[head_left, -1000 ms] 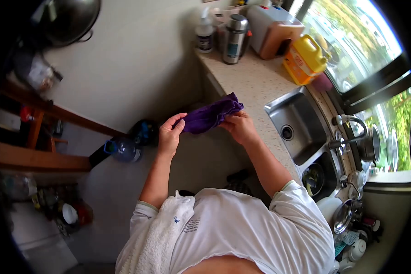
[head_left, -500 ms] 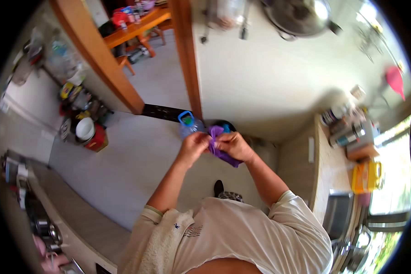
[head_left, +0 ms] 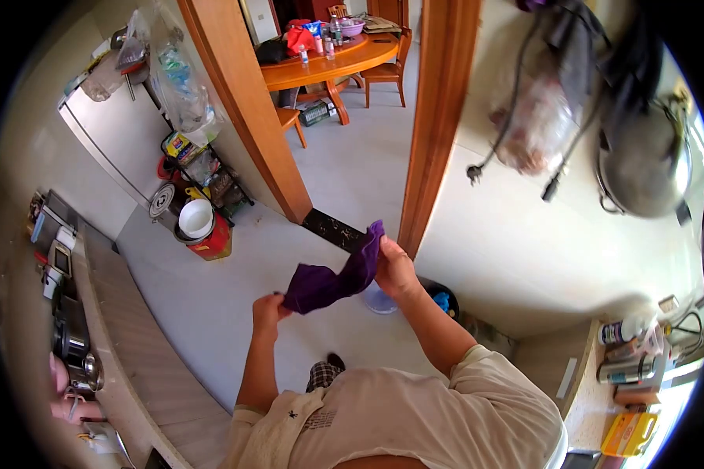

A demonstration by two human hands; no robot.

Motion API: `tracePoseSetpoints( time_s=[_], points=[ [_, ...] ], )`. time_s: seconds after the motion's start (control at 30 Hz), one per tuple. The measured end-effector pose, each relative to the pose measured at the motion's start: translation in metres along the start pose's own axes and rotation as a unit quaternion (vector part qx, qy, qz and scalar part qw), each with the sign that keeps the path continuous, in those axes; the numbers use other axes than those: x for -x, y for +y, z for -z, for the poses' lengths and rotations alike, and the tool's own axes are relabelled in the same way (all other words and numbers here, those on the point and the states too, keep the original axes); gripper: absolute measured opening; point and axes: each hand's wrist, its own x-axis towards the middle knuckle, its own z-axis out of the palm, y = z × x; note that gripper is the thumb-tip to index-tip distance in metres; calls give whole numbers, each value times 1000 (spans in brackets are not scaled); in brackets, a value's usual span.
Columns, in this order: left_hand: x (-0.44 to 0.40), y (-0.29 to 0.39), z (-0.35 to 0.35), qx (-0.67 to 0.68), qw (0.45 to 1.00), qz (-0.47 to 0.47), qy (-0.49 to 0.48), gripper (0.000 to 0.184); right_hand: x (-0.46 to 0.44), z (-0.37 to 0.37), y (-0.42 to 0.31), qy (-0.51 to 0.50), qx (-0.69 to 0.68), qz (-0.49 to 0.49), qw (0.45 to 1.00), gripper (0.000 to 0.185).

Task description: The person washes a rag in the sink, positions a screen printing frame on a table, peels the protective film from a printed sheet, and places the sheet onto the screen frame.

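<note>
A dark purple cloth (head_left: 328, 283) is stretched in the air between my two hands, sagging in the middle. My left hand (head_left: 269, 313) pinches its lower left end. At the upper right end, my right hand (head_left: 396, 270) grips the cloth, and a corner sticks up above the fingers. Partly hidden behind my right hand and the cloth, the base of a clear plastic bottle (head_left: 381, 302) shows on the floor. A light towel (head_left: 278, 426) hangs over my left shoulder.
A wooden door frame (head_left: 436, 117) opens onto a room with a round table (head_left: 332, 66). At left are a red bucket (head_left: 215, 244) and a long counter (head_left: 105, 313). A dark bin (head_left: 434, 285) stands by the right wall. Another counter (head_left: 583, 375) holds bottles and a yellow container (head_left: 628, 434).
My hands have moved apart, and the bunched purple cloth is now spread between them. The view has turned right, showing more of the doorway and table.
</note>
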Motion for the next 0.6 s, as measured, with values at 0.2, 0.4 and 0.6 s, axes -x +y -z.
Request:
tracePoseSetpoints(
  time_s=[0.2,0.4,0.6],
  points=[
    [-105,32,-4,99,985,-83,-115,40,-158,-21,89,-128,-45,-94,986,23],
    [-224,101,-21,488,821,89,-282,53,-245,-56,123,-155,-66,-296,940,27],
    [-331,186,-1,470,842,70,-256,47,-351,-66,93,-115,60,-166,978,38]
  ],
)
